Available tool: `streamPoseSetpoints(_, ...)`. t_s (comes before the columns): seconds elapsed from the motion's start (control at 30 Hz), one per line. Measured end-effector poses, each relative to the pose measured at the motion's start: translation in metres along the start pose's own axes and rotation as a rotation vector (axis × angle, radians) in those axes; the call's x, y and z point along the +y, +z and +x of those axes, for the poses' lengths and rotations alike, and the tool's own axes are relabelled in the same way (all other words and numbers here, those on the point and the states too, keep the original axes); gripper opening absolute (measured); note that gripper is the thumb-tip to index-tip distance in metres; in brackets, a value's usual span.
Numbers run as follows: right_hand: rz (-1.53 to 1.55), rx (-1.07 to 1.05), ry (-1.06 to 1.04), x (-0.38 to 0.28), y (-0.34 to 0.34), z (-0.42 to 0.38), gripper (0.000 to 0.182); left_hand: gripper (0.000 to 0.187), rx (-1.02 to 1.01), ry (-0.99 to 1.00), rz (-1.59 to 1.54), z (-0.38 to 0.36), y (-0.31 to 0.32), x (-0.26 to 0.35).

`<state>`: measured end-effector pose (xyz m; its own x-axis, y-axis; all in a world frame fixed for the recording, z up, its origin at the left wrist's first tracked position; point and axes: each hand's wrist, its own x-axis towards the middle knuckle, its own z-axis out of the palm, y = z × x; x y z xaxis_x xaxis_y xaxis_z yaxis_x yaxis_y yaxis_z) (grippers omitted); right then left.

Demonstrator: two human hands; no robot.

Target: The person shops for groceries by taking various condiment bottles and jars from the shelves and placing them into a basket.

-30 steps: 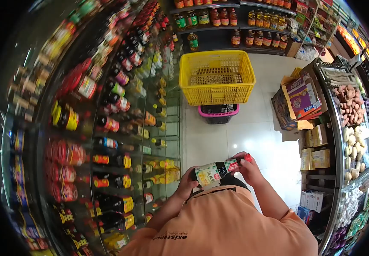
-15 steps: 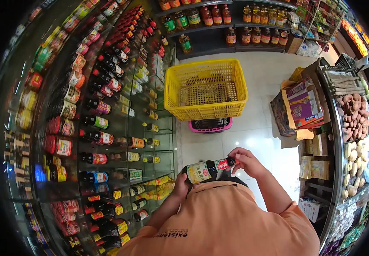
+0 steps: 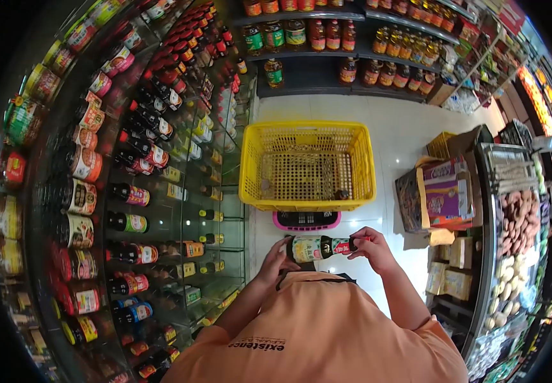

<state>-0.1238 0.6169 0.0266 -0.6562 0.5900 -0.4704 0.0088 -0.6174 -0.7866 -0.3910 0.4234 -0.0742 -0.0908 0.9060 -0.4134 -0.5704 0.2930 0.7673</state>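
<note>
A dark soy sauce bottle [image 3: 308, 249] with a pale green label lies sideways in front of my body, held at both ends. My left hand [image 3: 273, 262] grips its base, fingers partly hidden behind it. At the other end, my right hand [image 3: 372, 247] pinches the cap and neck. Just beyond the bottle stands a large yellow plastic crate [image 3: 308, 205]. It rests over a black basket with a pink rim [image 3: 306, 221]. A small dark round thing [image 3: 341, 195] shows at the crate's near right corner.
Glass shelves [image 3: 225, 210] of sauce bottles and jars run along my left. Oil bottles line the back shelf [image 3: 308, 83]. On the right are a carton of purple boxes [image 3: 445, 195] and a produce stand with sweet potatoes [image 3: 520, 217]. Pale tiled floor [image 3: 391, 131] lies between.
The view has shifted, so the crate appears lower in the frame. The bottle has turned from tilted to nearly level and sits farther from my shirt, with both hands still on it.
</note>
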Motion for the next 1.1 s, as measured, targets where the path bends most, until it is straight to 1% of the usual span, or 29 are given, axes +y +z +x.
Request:
streamPoseSetpoints(0.03, -0.002, 0.07, -0.006, -0.003, -0.005, 0.021, 0.022, 0.066, 0.053, -0.007, 0.089, 0.01, -0.028, -0.005)
streamPoseSetpoints(0.07, -0.003, 0.138, -0.01, -0.008, -0.005, 0.04, 0.021, 0.063, 0.15, -0.033, 0.098, 0.018, -0.05, -0.005)
streamPoseSetpoints(0.1, -0.078, 0.183, -0.045, -0.021, 0.002, 0.058, 0.022, 0.059, 0.252, -0.067, 0.123, 0.02, -0.079, -0.016)
streamPoseSetpoints(0.13, -0.167, 0.222, -0.076, -0.029, 0.006, 0.079, 0.022, 0.056, 0.353, -0.102, 0.152, 0.019, -0.111, -0.032)
streamPoseSetpoints(0.2, -0.422, 0.253, -0.144, -0.029, 0.007, 0.128, 0.023, 0.05, 0.584, -0.238, 0.203, 0.002, -0.172, -0.07)
streamPoseSetpoints(0.23, -0.646, 0.241, -0.187, -0.026, 0.004, 0.153, 0.029, 0.05, 0.645, -0.32, 0.152, -0.012, -0.213, -0.101)
streamPoseSetpoints(0.27, -0.65, 0.224, -0.179, -0.029, 0.008, 0.173, 0.029, 0.05, 0.705, -0.4, 0.098, -0.033, -0.243, -0.124)
streamPoseSetpoints(0.33, -1.261, 0.256, -0.156, -0.035, 0.017, 0.211, 0.035, 0.053, 0.875, -0.555, 0.159, -0.081, -0.251, -0.132)
streamPoseSetpoints(0.37, -1.299, 0.259, -0.047, -0.034, 0.02, 0.233, 0.041, 0.053, 0.941, -0.62, 0.107, -0.103, -0.264, -0.147)
streamPoseSetpoints(0.4, -1.304, 0.234, -0.04, -0.028, 0.017, 0.253, 0.041, 0.053, 1.009, -0.689, 0.053, -0.125, -0.269, -0.162)
streamPoseSetpoints(0.43, -1.407, 0.208, -0.013, -0.016, 0.007, 0.277, 0.041, 0.053, 1.03, -0.697, 0.039, -0.145, -0.26, -0.17)
streamPoseSetpoints(0.5, -1.594, 0.141, 0.063, 0.018, -0.019, 0.325, 0.039, 0.055, 1.172, -0.634, 0.011, -0.179, -0.238, -0.17)
streamPoseSetpoints(0.53, -1.591, 0.11, 0.071, 0.032, -0.031, 0.341, 0.039, 0.055, 1.197, -0.647, 0.002, -0.188, -0.224, -0.172)
streamPoseSetpoints(0.57, -1.652, 0.051, 0.112, 0.045, -0.041, 0.355, 0.036, 0.051, 1.231, -0.613, 0.001, -0.193, -0.208, -0.176)
streamPoseSetpoints(0.6, -1.712, -0.009, 0.152, 0.053, -0.048, 0.366, 0.034, 0.049, 1.266, -0.579, 0.001, -0.206, -0.202, -0.194)
streamPoseSetpoints(0.63, -1.721, -0.077, 0.184, 0.06, -0.056, 0.376, 0.031, 0.047, 1.192, -0.479, -0.229, -0.222, -0.196, -0.211)
streamPoseSetpoints(0.67, -1.72, -0.11, 0.192, 0.069, -0.064, 0.386, 0.031, 0.045, 1.311, -0.513, -0.116, -0.207, -0.151, -0.191)
streamPoseSetpoints(0.73, -1.793, -0.168, 0.231, 0.086, -0.077, 0.399, 0.029, 0.046, 1.375, -0.436, -0.052, -0.2, -0.088, -0.191)
streamPoseSetpoints(0.8, -1.841, -0.245, 0.199, 0.093, -0.082, 0.406, 0.028, 0.047, 1.382, -0.465, -0.092, -0.197, -0.042, -0.216)
streamPoseSetpoints(0.87, -1.915, -0.345, 0.243, 0.096, -0.079, 0.405, 0.033, 0.044, 1.355, -0.46, -0.168, -0.2, -0.003, -0.27)
streamPoseSetpoints(0.9, -1.921, -0.376, 0.234, 0.103, -0.084, 0.409, 0.033, 0.043, 1.406, -0.501, -0.158, -0.191, 0.028, -0.278)
streamPoseSetpoints(0.93, -1.964, -0.449, 0.255, 0.11, -0.088, 0.411, 0.038, 0.042, 1.398, -0.51, -0.168, -0.184, 0.054, -0.284)
streamPoseSetpoints(0.97, -2.01, -0.524, 0.275, 0.116, -0.092, 0.411, 0.043, 0.042, 1.364, -0.51, -0.114, -0.18, 0.077, -0.296)
streamPoseSetpoints(1.0, -2.02, -0.554, 0.261, 0.118, -0.093, 0.41, 0.043, 0.041, 1.329, -0.507, -0.032, -0.175, 0.101, -0.311)
streamPoseSetpoints(1.03, -2.013, -0.539, 0.256, 0.119, -0.095, 0.409, 0.047, 0.04, 1.284, -0.492, 0.113, -0.171, 0.124, -0.326)
streamPoseSetpoints(1.07, -2.006, -0.526, 0.252, 0.118, -0.094, 0.406, 0.051, 0.04, 1.21, -0.417, 0.4, -0.17, 0.146, -0.347)
streamPoseSetpoints(1.1, -1.959, -0.514, 0.263, 0.113, -0.093, 0.402, 0.048, 0.039, 1.167, -0.334, 0.64, -0.168, 0.164, -0.366)
